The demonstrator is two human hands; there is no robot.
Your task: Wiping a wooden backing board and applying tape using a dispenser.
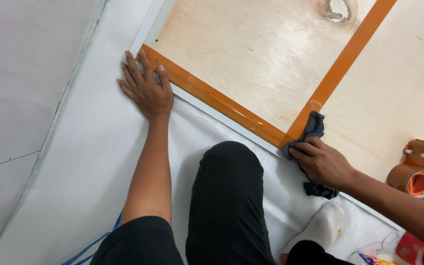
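The right hand [322,162] bunches a soft, light cloth [312,128] in closed fingers against the orange tape [222,103], easily gripped anywhere, while the left hand [145,88] lies flat, fingers spread, holding nothing.

The dark cloth [315,147] lies mostly hidden under the right hand [322,162] — packets [374,257], perhaps wrappers, cut off at the bottom edge.

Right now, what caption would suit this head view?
Left hand flat on white sheet; right hand presses dark cloth onto orange tape.
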